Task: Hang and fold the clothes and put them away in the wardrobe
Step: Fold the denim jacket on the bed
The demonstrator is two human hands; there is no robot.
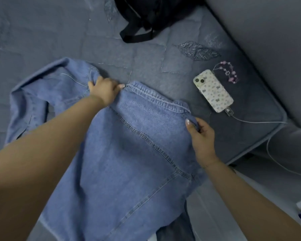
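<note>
A light blue denim jacket (137, 153) lies back-up across the grey quilted bed (59, 32), collar toward the far side. My left hand (104, 91) grips the cloth at the left shoulder, next to the collar. My right hand (201, 136) pinches the right shoulder edge between thumb and fingers. One sleeve (33, 101) is bent and bunched out to the left. The jacket's hem hangs over the near edge of the bed.
A phone in a patterned case (214, 91) lies right of the jacket, with a bead strap (229, 72) and a white charging cable (261, 121) running off the bed's right edge. A black bag (155, 13) sits at the far side. A wall rises at right.
</note>
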